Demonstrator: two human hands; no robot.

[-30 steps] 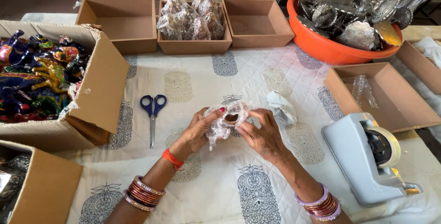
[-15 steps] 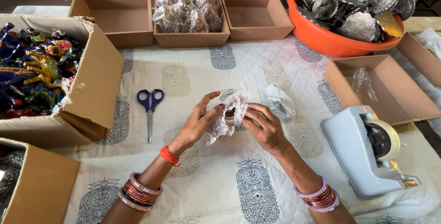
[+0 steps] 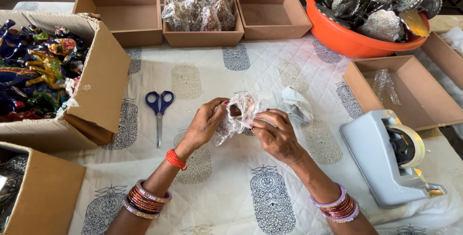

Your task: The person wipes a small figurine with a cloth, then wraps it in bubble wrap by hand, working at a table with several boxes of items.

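Clear plastic wrap (image 3: 239, 114) is being gathered around a small brown item above the desk (image 3: 212, 191); left hand (image 3: 205, 125) and right hand (image 3: 276, 136) fingers are pinching it. One tray (image 3: 202, 36) is holding wrapped pieces; neighbouring trays are sitting empty, wrapping apparently unfinished.

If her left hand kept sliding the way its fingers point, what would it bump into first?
The left hand points right, so it would first meet the clear-wrapped item that it already touches, then probably the right hand behind it.

Left hand (image 3: 205, 125), right hand (image 3: 276, 136) gripping plastic-wrapped item (image 3: 239, 113)
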